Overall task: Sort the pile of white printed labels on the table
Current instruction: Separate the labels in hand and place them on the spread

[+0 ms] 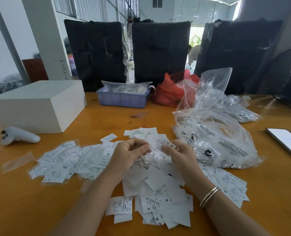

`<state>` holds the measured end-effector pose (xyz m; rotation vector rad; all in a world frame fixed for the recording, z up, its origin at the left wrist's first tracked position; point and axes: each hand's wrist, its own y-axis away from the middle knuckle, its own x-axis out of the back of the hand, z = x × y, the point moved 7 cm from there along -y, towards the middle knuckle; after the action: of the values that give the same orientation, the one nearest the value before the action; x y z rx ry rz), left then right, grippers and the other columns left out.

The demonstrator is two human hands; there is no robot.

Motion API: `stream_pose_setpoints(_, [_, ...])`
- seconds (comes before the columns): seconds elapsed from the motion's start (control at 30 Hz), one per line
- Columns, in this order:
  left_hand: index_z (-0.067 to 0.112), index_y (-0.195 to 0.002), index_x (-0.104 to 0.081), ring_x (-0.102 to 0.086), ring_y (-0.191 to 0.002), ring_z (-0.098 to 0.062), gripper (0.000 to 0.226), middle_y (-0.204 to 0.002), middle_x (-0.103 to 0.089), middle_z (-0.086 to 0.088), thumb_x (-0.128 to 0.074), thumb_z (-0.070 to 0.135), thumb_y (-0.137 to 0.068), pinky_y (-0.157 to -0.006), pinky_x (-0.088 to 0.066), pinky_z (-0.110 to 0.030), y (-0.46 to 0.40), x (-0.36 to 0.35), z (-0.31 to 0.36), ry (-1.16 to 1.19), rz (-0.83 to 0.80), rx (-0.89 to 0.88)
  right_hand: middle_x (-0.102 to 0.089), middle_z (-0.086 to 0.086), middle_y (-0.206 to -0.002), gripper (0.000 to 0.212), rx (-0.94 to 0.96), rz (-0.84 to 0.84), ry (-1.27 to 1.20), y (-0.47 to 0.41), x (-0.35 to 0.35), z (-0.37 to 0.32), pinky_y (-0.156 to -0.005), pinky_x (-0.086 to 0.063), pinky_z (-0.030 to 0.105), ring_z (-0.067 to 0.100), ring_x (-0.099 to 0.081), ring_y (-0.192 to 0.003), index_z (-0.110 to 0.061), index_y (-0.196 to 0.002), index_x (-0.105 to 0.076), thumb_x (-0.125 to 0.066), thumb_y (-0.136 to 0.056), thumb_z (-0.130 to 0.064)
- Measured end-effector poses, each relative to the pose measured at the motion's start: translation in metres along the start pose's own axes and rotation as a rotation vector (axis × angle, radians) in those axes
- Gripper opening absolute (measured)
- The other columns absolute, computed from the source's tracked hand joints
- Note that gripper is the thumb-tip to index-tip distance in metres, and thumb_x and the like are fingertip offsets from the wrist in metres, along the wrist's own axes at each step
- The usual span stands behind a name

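A loose pile of white printed labels [158, 188] covers the middle of the orange wooden table [30, 198]. Both hands are over its far part. My left hand [129, 154] has its fingers curled round a few labels at the pile's top. My right hand [177, 154] pinches a small bunch of labels [163, 142], one marked M. A spread group of labels [68, 159] lies to the left, with sizes such as M, S and XXL showing. More labels [230, 183] lie at the right, beside my right forearm.
A white box [37, 106] and a white controller [20, 135] lie at the left. At the back stand a blue tray [122, 99], a red bag [172, 92] and black bales. Clear printed plastic bags [214, 138] lie right of the pile; a phone [286, 142] is far right.
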<state>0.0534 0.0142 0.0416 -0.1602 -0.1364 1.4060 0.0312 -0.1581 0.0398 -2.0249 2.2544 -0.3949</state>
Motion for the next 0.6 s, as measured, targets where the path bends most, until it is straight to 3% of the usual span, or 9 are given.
stream_pose_setpoints(0.1, [0.016, -0.081, -0.071, -0.071, -0.074, -0.009, 0.020, -0.075, -0.075, 0.000, -0.076, 0.023, -0.063, -0.063, -0.052, -0.014, 0.000, -0.002, 0.000, 0.037, -0.004, 0.006, -0.037, -0.005, -0.050, 0.019, -0.133, 0.041, -0.330, -0.001, 0.004, 0.007, -0.039, -0.025, 0.014, 0.005, -0.028, -0.041, -0.015, -0.076, -0.072, -0.058, -0.089, -0.010])
stream_pose_setpoints(0.17, [0.015, -0.082, -0.071, -0.070, -0.076, -0.008, 0.016, -0.076, -0.074, 0.003, -0.078, 0.014, -0.068, -0.064, -0.052, -0.014, -0.001, -0.003, -0.001, 0.025, -0.011, 0.010, -0.039, -0.004, -0.050, 0.015, -0.189, 0.057, -0.422, -0.001, 0.003, 0.008, -0.038, -0.024, 0.016, 0.006, -0.027, -0.041, -0.013, -0.076, -0.066, -0.060, -0.087, -0.004])
stream_pose_setpoints(0.23, [0.016, -0.084, -0.071, -0.069, -0.077, -0.007, 0.014, -0.076, -0.073, 0.007, -0.077, 0.008, -0.074, -0.067, -0.052, -0.015, 0.000, -0.005, -0.003, -0.011, -0.018, 0.011, -0.033, -0.005, -0.046, 0.025, -0.223, 0.074, -0.425, 0.001, 0.002, 0.009, -0.038, -0.021, 0.018, 0.008, -0.023, -0.039, -0.014, -0.065, -0.051, -0.063, -0.085, -0.004])
stream_pose_setpoints(0.37, [0.015, -0.088, -0.070, -0.068, -0.081, -0.006, 0.015, -0.077, -0.072, 0.009, -0.076, 0.008, -0.076, -0.076, -0.054, -0.019, 0.001, -0.007, -0.002, -0.055, -0.022, 0.000, -0.027, -0.007, -0.040, 0.044, -0.245, 0.062, -0.365, 0.008, -0.010, 0.006, -0.037, -0.021, 0.017, 0.008, -0.020, -0.037, -0.022, -0.048, -0.044, -0.067, -0.085, -0.018])
stream_pose_setpoints(0.47, [0.017, -0.089, -0.068, -0.067, -0.080, -0.005, 0.016, -0.075, -0.070, 0.013, -0.077, 0.014, -0.075, -0.080, -0.054, -0.023, 0.002, -0.007, 0.000, -0.103, -0.016, -0.021, -0.028, -0.009, -0.040, 0.049, -0.293, 0.082, -0.377, 0.013, -0.017, 0.006, -0.037, -0.023, 0.018, 0.007, -0.023, -0.036, -0.022, -0.051, -0.033, -0.071, -0.082, -0.024])
stream_pose_setpoints(0.6, [0.016, -0.092, -0.068, -0.065, -0.078, -0.002, 0.018, -0.074, -0.069, 0.015, -0.077, 0.015, -0.076, -0.080, -0.054, -0.021, 0.001, -0.005, 0.001, -0.126, 0.009, -0.043, -0.035, -0.013, -0.038, 0.039, -0.259, 0.095, -0.389, 0.014, -0.017, -0.001, -0.034, -0.025, 0.014, 0.002, -0.028, -0.033, -0.020, -0.057, -0.041, -0.070, -0.083, -0.016])
